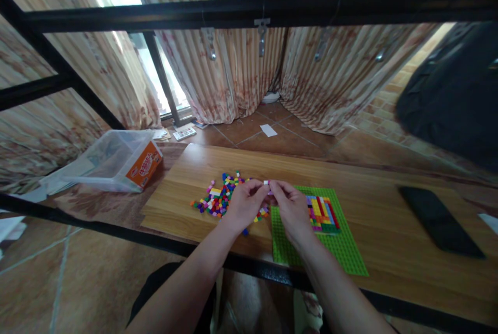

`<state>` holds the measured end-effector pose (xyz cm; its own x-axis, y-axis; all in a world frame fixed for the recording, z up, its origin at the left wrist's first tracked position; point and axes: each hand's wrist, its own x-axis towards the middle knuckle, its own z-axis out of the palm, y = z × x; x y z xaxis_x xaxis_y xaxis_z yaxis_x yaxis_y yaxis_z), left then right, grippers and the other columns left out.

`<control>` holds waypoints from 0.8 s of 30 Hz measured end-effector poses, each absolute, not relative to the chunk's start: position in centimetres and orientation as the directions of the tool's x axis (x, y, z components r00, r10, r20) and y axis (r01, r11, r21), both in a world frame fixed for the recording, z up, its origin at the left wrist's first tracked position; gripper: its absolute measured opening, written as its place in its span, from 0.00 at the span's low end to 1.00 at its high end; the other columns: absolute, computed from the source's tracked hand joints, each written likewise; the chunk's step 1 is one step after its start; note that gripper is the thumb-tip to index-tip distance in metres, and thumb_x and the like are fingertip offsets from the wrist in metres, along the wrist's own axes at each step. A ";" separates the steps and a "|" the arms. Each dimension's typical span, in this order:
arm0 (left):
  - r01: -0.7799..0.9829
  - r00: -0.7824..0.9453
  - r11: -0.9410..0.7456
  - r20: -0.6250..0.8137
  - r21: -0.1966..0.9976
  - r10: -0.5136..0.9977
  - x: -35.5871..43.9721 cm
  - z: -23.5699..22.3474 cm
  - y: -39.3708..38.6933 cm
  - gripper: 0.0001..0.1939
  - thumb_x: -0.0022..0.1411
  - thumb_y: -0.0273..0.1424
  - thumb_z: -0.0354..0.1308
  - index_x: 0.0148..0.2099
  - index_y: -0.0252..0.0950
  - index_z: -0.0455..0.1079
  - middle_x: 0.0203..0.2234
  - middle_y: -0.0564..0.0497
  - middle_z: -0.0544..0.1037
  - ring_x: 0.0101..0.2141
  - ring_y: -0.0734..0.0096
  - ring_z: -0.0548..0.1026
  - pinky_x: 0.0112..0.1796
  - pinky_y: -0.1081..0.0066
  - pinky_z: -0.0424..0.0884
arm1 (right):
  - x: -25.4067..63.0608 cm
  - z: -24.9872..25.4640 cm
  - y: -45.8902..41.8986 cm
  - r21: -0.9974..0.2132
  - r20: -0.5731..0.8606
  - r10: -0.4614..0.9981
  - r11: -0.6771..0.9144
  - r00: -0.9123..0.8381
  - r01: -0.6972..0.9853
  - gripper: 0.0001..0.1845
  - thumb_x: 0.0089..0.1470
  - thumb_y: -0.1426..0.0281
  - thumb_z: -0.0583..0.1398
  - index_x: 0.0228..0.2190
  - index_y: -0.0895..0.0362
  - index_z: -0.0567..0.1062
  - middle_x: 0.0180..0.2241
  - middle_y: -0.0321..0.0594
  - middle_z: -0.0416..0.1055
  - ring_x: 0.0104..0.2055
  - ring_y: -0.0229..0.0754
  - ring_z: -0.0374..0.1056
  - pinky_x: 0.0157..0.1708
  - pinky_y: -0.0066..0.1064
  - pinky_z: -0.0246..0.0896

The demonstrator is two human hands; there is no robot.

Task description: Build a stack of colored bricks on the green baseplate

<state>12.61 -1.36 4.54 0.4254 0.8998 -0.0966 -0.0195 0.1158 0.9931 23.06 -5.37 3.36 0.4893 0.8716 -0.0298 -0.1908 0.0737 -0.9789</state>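
My left hand (pixel 244 203) and my right hand (pixel 290 207) meet over the table, fingertips pinched together. Between them they grip small toy bricks (pixel 266 183), white on top with a purple bit showing below. Under my right hand lies a green baseplate (pixel 342 251), and a block of multicoloured bricks (pixel 323 212) is built up on it, partly covered by that hand. Left of and beneath my left hand spreads a pile of loose coloured bricks (pixel 218 202).
A clear plastic bin (pixel 105 160) with an orange label stands left of the wooden table (pixel 373 209). A dark flat tablet-like object (pixel 438 220) lies at the right. A black metal bar (pixel 233 12) crosses above, with clips hanging. Curtains (pixel 233 74) hang behind.
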 end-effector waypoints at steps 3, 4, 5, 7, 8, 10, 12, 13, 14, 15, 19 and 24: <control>-0.023 0.425 0.153 -0.129 0.988 0.896 12.8 4.6 -1.7 0.16 0.56 0.43 0.61 0.27 0.35 0.68 0.18 0.56 0.70 0.20 0.78 0.66 0.23 0.76 0.61 | 23.0 3.6 -5.4 -0.983 -0.010 0.862 0.084 0.507 -0.162 0.16 0.45 0.56 0.65 0.25 0.57 0.78 0.19 0.32 0.68 0.22 0.34 0.58 0.22 0.26 0.53; -0.033 0.426 0.161 -0.132 0.986 0.895 12.8 4.7 -1.7 0.17 0.55 0.43 0.61 0.26 0.35 0.68 0.18 0.57 0.69 0.19 0.79 0.65 0.22 0.76 0.61 | 23.0 3.7 -5.4 -0.984 -0.007 0.863 0.083 0.505 -0.156 0.16 0.45 0.56 0.65 0.25 0.57 0.78 0.18 0.31 0.66 0.21 0.33 0.57 0.21 0.26 0.52; -0.047 0.430 0.167 -0.131 0.985 0.893 12.8 4.7 -1.8 0.17 0.55 0.43 0.61 0.26 0.34 0.67 0.17 0.57 0.68 0.19 0.79 0.64 0.22 0.76 0.60 | 23.0 3.7 -5.4 -0.985 -0.008 0.866 0.080 0.501 -0.154 0.16 0.45 0.56 0.65 0.24 0.57 0.77 0.17 0.30 0.65 0.20 0.33 0.56 0.21 0.26 0.50; -0.077 0.440 0.179 -0.127 0.981 0.889 12.8 4.7 -1.9 0.17 0.54 0.43 0.62 0.25 0.34 0.67 0.16 0.57 0.67 0.18 0.80 0.63 0.21 0.77 0.59 | 23.0 3.6 -5.5 -0.985 -0.013 0.872 0.072 0.489 -0.155 0.16 0.45 0.57 0.65 0.24 0.57 0.77 0.16 0.30 0.64 0.20 0.33 0.54 0.20 0.26 0.49; -0.087 0.443 0.186 -0.129 0.979 0.887 12.8 4.6 -1.9 0.18 0.54 0.43 0.62 0.24 0.34 0.67 0.16 0.57 0.67 0.18 0.81 0.62 0.21 0.77 0.58 | 23.0 3.5 -5.5 -0.985 -0.015 0.874 0.069 0.486 -0.155 0.15 0.45 0.57 0.65 0.23 0.57 0.77 0.16 0.30 0.64 0.19 0.33 0.54 0.20 0.26 0.48; -0.101 0.442 0.207 -0.143 0.973 0.885 12.8 4.5 -2.0 0.18 0.54 0.43 0.63 0.24 0.34 0.67 0.16 0.57 0.67 0.18 0.81 0.63 0.21 0.77 0.58 | 23.0 3.2 -5.5 -0.986 -0.017 0.873 0.066 0.488 -0.152 0.15 0.46 0.57 0.64 0.23 0.57 0.76 0.16 0.30 0.64 0.19 0.33 0.53 0.19 0.26 0.47; -0.117 0.428 0.228 -0.158 0.967 0.890 12.8 4.4 -2.1 0.18 0.53 0.44 0.63 0.24 0.33 0.68 0.17 0.56 0.68 0.18 0.80 0.63 0.21 0.77 0.58 | 22.9 2.8 -5.5 -0.987 -0.020 0.869 0.062 0.494 -0.149 0.16 0.46 0.56 0.64 0.22 0.57 0.75 0.16 0.30 0.63 0.19 0.33 0.52 0.19 0.26 0.46; -0.125 0.421 0.238 -0.166 0.963 0.892 12.8 4.3 -2.1 0.18 0.52 0.44 0.64 0.24 0.33 0.68 0.17 0.56 0.69 0.19 0.81 0.63 0.21 0.77 0.58 | 22.9 2.7 -5.5 -0.986 -0.028 0.868 0.058 0.496 -0.156 0.16 0.46 0.56 0.64 0.22 0.57 0.75 0.16 0.30 0.63 0.19 0.33 0.52 0.19 0.26 0.46; -0.132 0.416 0.251 -0.176 0.959 0.892 12.8 4.3 -2.2 0.18 0.52 0.44 0.64 0.24 0.33 0.69 0.17 0.56 0.69 0.19 0.81 0.64 0.21 0.77 0.58 | 22.8 2.6 -5.5 -0.983 -0.042 0.869 0.052 0.493 -0.176 0.17 0.45 0.55 0.64 0.22 0.57 0.75 0.16 0.30 0.63 0.19 0.33 0.52 0.18 0.26 0.46; -0.141 0.413 0.267 -0.188 0.953 0.891 12.8 4.3 -2.2 0.19 0.51 0.44 0.65 0.24 0.33 0.69 0.17 0.56 0.69 0.18 0.81 0.64 0.21 0.77 0.57 | 22.8 2.6 -5.5 -0.976 -0.064 0.873 0.045 0.483 -0.211 0.17 0.44 0.55 0.65 0.22 0.57 0.74 0.16 0.30 0.63 0.19 0.32 0.52 0.18 0.26 0.46; -0.226 0.450 0.379 -0.249 0.898 0.858 12.6 4.4 -2.1 0.20 0.46 0.45 0.68 0.26 0.32 0.70 0.18 0.55 0.72 0.18 0.82 0.65 0.22 0.78 0.59 | 22.7 3.1 -5.4 -0.900 -0.174 0.913 0.005 0.370 -0.436 0.18 0.41 0.55 0.67 0.21 0.56 0.72 0.16 0.30 0.64 0.19 0.33 0.54 0.18 0.26 0.46; -0.281 0.470 0.398 -0.236 0.873 0.851 12.5 4.9 -2.1 0.21 0.46 0.45 0.69 0.30 0.31 0.73 0.21 0.52 0.75 0.20 0.81 0.68 0.23 0.78 0.62 | 22.8 3.9 -5.5 -0.778 -0.265 0.918 -0.023 0.295 -0.628 0.12 0.44 0.61 0.64 0.22 0.55 0.70 0.20 0.31 0.65 0.21 0.33 0.57 0.19 0.25 0.53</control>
<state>12.50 -2.07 4.95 0.4697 0.8506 -0.2362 -0.2810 0.3977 0.8734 22.78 -5.48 3.93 0.2947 0.9180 -0.2655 -0.6283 -0.0231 -0.7776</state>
